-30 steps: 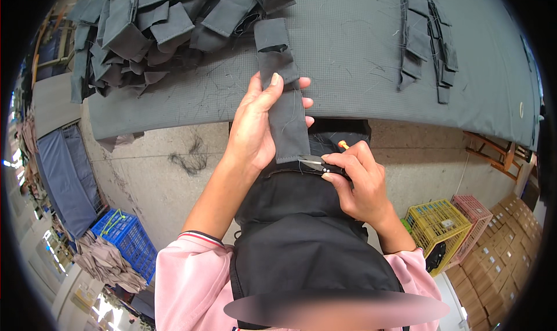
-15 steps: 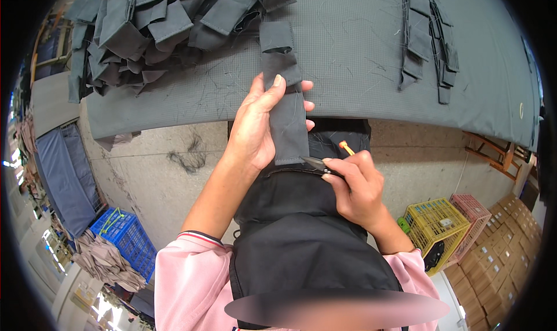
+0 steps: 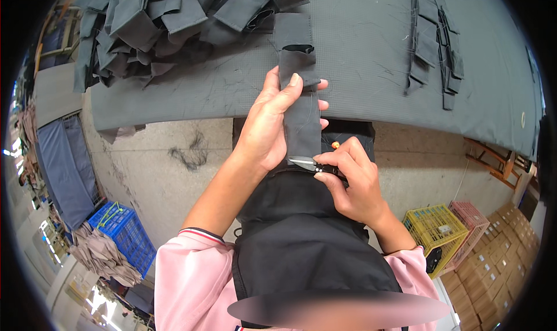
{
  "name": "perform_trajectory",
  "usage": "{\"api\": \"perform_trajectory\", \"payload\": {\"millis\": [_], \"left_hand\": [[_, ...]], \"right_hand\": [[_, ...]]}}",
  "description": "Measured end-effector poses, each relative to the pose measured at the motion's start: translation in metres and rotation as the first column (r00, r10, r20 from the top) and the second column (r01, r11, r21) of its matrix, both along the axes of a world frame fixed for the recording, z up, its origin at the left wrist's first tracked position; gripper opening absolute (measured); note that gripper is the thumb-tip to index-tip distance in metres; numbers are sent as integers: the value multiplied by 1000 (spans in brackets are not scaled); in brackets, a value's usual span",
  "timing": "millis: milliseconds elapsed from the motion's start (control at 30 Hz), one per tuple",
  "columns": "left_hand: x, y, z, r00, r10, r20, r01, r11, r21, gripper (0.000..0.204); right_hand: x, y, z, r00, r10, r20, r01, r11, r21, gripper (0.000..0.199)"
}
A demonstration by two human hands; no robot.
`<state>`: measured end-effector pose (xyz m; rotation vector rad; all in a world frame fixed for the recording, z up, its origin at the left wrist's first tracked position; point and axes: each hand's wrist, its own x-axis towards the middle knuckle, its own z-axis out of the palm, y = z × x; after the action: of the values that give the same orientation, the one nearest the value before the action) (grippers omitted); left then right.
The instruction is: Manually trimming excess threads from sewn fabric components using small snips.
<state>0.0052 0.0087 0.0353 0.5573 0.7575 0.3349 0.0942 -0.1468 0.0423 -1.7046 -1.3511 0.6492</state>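
Note:
A dark grey fabric strip [image 3: 303,125] hangs over the table's near edge toward my lap. My left hand [image 3: 272,113] grips it, thumb on top and fingers showing past its right side. In my right hand [image 3: 355,183] is a pair of thread snips [image 3: 310,165], gripped between thumb and fingers. Their blades lie across the strip's lower end, touching or very close to it. An orange-tipped piece [image 3: 336,146] sticks out above my right fingers. Farther up, the strip continues into folded grey pieces [image 3: 293,29] on the table.
A heap of grey fabric pieces [image 3: 174,23] covers the table's far left. Two stacked rows of strips [image 3: 425,35] lie at the right of the grey-covered table [image 3: 360,58]. Blue [image 3: 125,238] and yellow crates [image 3: 435,226] stand on the floor, with cartons [image 3: 493,261] at right.
The snips have moved left, from the strip's lower right corner to across its lower end. My left hand and the strip sit slightly farther right in the picture.

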Motion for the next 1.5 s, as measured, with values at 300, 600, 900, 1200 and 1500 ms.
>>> {"api": "perform_trajectory", "payload": {"millis": [300,600,900,1200,1500], "left_hand": [[-3,5,-4,999,-36,14,37,997,-66,33],[1,5,-2,998,-60,17,61,995,-74,32],[2,6,-2,999,-50,-18,48,994,-103,34],[1,0,-7,999,-43,31,40,995,86,40],[6,-3,-3,997,31,-72,-10,962,273,48]], "right_hand": [[5,6,-1,992,65,104,-70,996,47,30],[10,9,0,994,90,65,-91,996,19,30],[12,0,1,989,23,146,-39,994,105,30],[11,27,-9,952,-99,-288,88,995,-51,28],[-12,4,-20,958,175,225,-190,981,44,28]]}}
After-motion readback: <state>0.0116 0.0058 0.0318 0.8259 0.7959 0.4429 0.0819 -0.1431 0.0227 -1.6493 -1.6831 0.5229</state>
